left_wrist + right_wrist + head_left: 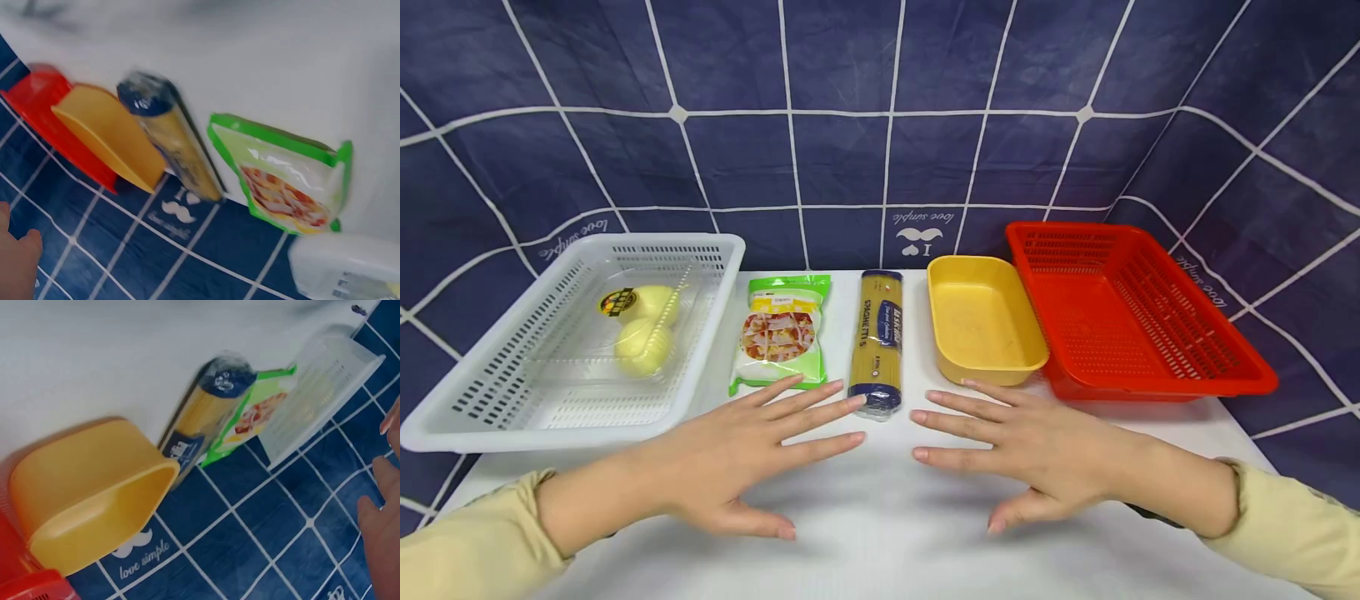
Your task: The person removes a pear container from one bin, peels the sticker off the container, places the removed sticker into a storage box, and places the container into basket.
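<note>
Meanwhile, a white basket (497, 367) sits far left beside a green pouch (780, 332); both hands, left hand (730, 458) and right hand (1037, 446), rest flat, fingers spread, holding nothing, flanking the spaghetti packet's (876, 342) near end on the tabletop (880, 533). Stiff, brittle, likely slippery: best gripped mid-length. Yellow tub (981, 321), red basket (1135, 312) lie right.

On the white table (262, 56), a red basket (37, 100), a yellow tub (109, 134), a spaghetti pack (172, 140) and a green-edged food pouch (281, 178) line its far edge, a white basket (344, 269) beyond them, fingertips (15, 262) showing.
</note>
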`<state>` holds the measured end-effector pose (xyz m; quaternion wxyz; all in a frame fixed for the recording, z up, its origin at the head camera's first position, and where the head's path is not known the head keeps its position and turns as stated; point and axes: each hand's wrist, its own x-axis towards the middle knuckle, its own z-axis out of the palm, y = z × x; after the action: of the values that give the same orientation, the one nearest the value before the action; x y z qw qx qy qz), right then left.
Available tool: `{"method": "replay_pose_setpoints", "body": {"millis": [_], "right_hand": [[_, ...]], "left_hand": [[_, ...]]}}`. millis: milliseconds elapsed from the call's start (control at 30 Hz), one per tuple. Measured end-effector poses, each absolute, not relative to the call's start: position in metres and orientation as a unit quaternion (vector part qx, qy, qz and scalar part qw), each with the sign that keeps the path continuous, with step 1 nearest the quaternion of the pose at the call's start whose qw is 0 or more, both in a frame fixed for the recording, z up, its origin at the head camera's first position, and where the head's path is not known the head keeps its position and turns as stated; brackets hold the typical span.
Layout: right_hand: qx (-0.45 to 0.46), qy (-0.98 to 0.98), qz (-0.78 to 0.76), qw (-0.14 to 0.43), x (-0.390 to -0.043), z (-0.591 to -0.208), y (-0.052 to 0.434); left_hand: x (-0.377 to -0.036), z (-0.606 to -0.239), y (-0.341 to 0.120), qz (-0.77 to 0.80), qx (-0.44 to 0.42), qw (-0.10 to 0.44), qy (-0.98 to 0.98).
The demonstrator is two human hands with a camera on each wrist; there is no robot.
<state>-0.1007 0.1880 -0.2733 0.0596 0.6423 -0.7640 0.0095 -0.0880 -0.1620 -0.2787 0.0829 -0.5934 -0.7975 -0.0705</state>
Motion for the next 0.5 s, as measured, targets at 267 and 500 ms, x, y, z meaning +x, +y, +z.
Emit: {"method": "replay_pose_setpoints", "body": {"millis": [267, 500], "right_hand": [[0.587, -0.808, -0.001, 0.053, -0.111, -0.268, 0.203], [0.517, -0.851, 0.048, 0.077, -0.132, -0.268, 0.198]], "left_hand": [[-0.105, -0.271, -0.187, -0.085, -0.532, 0.114, -0.835], [-0.126, -0.261, -0.223, -0.146, -0.377, 0.138, -0.904]]}}
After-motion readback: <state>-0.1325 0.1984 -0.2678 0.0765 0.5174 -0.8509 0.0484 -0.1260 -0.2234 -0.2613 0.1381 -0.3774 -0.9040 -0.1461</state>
